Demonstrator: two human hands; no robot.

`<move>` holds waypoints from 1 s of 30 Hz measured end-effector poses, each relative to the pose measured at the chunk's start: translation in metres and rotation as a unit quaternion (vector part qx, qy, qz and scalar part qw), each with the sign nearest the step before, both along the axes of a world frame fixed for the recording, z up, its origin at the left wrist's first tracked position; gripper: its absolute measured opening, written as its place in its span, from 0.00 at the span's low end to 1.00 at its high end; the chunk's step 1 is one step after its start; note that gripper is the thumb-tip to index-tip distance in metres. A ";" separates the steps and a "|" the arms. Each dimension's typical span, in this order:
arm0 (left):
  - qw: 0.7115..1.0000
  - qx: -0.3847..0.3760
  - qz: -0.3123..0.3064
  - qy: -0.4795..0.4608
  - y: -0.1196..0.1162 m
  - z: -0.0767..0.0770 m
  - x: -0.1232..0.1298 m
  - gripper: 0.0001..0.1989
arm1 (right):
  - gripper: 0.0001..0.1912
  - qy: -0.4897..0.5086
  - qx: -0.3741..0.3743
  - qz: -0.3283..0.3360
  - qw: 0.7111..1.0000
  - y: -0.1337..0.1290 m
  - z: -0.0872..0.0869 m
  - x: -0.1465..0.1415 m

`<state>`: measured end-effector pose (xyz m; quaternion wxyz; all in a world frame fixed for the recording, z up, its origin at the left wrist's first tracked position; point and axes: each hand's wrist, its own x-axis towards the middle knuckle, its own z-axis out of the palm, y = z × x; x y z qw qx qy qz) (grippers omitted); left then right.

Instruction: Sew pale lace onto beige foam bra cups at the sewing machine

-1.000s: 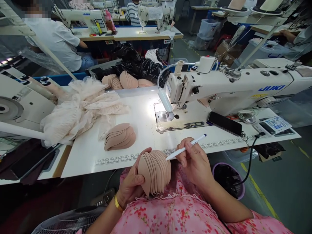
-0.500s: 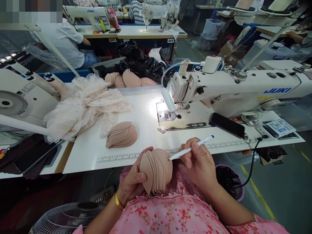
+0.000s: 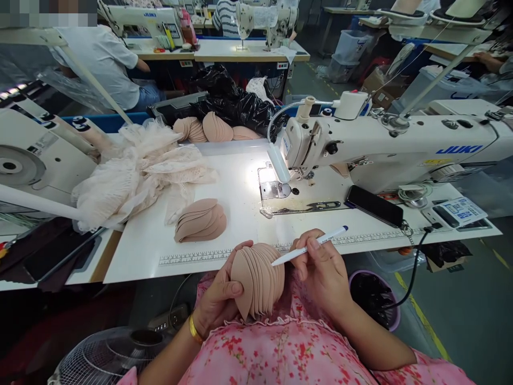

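Observation:
Fanned out in my left hand (image 3: 220,294) is a stack of beige fabric cups (image 3: 258,280), held at its left side with the thumb on top, just in front of the table edge. My right hand (image 3: 323,267) grips a white pen (image 3: 310,245) with a dark cap end. The pen's tip points left and lies at the upper right part of the stack; whether it touches is hard to tell. Another pile of beige cups (image 3: 201,220) rests on the white table (image 3: 236,214), behind and left of my left hand.
A sewing machine (image 3: 385,139) stands at the right, with thread snips (image 3: 324,206) and a black phone (image 3: 374,206) near it. Cream lace (image 3: 136,171) is heaped at the left. More cups (image 3: 217,127) lie by a black bag (image 3: 252,109). A person (image 3: 96,64) sits beyond.
My right hand and the pen have shifted slightly left, so the tip is farther over the cups. My left hand still holds the stack in nearly the same place.

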<state>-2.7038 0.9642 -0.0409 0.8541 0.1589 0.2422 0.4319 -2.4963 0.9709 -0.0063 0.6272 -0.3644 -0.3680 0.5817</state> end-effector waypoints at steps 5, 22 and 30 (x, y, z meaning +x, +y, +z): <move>1.000 0.010 0.005 -0.009 -0.001 0.000 0.000 0.39 | 0.14 0.010 0.015 -0.007 1.000 -0.001 0.001 -0.001; 1.000 0.011 0.003 0.014 -0.002 0.000 -0.002 0.42 | 0.13 -0.024 0.008 0.007 1.000 -0.005 0.002 -0.004; 1.000 0.017 0.007 0.019 -0.001 0.000 -0.001 0.42 | 0.13 -0.012 0.014 0.040 0.999 -0.008 0.004 -0.005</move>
